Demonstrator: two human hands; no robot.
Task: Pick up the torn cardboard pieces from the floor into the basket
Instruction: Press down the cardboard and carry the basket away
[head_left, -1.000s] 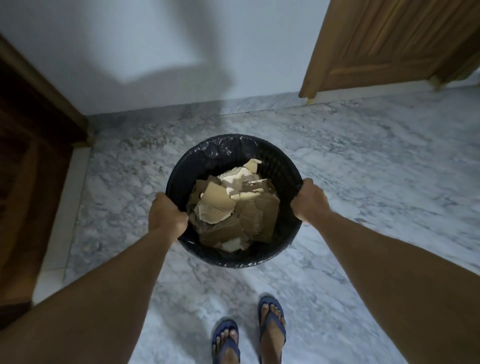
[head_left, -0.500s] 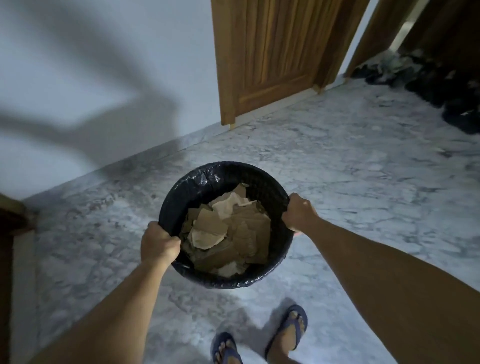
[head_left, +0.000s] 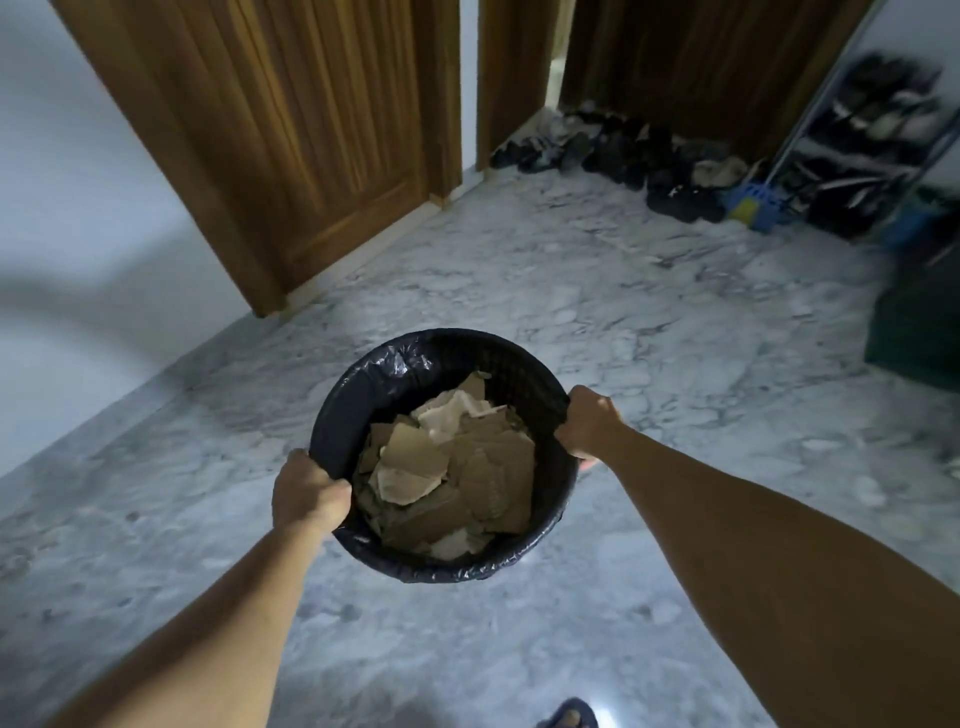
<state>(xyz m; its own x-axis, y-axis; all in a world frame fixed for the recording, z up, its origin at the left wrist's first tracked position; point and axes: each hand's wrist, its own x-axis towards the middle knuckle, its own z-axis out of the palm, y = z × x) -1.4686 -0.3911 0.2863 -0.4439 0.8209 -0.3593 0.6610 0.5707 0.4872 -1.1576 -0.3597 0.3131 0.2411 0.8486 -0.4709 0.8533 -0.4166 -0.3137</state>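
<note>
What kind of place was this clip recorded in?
Most likely a home entrance hall: marble floor, wooden door, shoes lined up along the wall beside a shoe rack.

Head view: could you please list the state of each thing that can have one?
Basket: lifted off the floor, lined with a black bag, upright.
Cardboard: torn, piled inside the basket.
Left hand: gripping the rim.
Right hand: gripping the rim.
Door: closed.
Floor: no cardboard visible.
</note>
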